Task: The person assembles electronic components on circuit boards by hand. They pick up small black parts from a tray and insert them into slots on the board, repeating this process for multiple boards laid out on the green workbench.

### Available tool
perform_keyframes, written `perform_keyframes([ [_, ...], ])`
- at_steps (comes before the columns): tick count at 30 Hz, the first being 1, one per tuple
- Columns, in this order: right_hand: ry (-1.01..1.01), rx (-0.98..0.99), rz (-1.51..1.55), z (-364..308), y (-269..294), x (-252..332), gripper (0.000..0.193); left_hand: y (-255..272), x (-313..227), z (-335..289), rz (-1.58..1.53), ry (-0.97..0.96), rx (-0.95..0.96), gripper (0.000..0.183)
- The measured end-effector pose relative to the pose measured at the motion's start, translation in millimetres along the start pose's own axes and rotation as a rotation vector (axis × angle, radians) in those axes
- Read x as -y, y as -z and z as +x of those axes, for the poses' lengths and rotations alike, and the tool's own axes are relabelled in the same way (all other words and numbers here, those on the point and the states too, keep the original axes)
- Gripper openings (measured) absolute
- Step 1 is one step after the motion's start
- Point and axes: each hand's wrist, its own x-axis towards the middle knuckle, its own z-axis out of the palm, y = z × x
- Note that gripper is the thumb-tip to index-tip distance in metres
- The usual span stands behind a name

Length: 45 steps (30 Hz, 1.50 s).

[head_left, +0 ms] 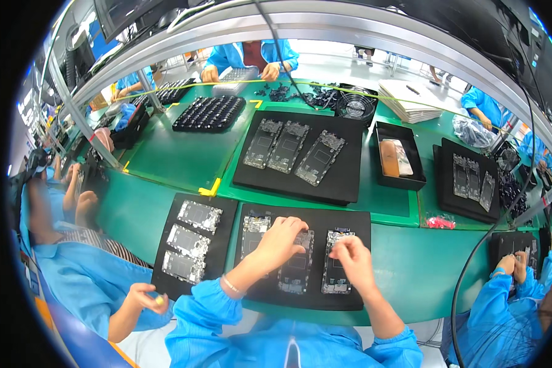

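Observation:
A black foam mat lies before me with three phone-sized circuit boards side by side. Over the middle circuit board is my left hand, its fingers bent and the thumb apart, with nothing visible between them. My right hand is closed in a pinch at the upper part of the right circuit board. Whatever its fingertips hold, if anything, is too small to make out. Partly behind my left hand and wrist lies the left circuit board.
Left of my mat, three boards lie on another black mat, beside a co-worker's hand. Beyond stand a stacked black foam pad with three boards, a black tray, a fan and rows of black parts. A cable hangs at right.

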Motion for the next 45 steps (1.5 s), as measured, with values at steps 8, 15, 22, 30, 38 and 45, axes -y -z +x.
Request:
perform_keyframes([
  [8,0.003,0.107,0.079,6,-49,11,0.015,31,-14,-38,-0.079,-0.184,-0.205,0.047],
  [15,0.023,0.130,0.041,-6,-52,28,0.017,30,-13,-43,-0.075,-0.181,-0.235,0.050],
  [22,-0.012,0.213,0.133,5,-46,15,0.015,29,-5,-41,-0.120,-0.225,-0.189,0.048],
  [30,0.018,-0.064,0.190,37,-33,-3,0.008,9,17,-2,-0.015,-0.046,-0.054,0.061],
  [38,-0.062,0.107,0.130,8,-48,5,0.010,40,60,-34,0.215,0.258,0.033,0.057],
  [45,-0.063,0.181,0.151,22,-110,6,0.015,65,37,-72,-0.034,-0.006,-0.195,0.047],
])
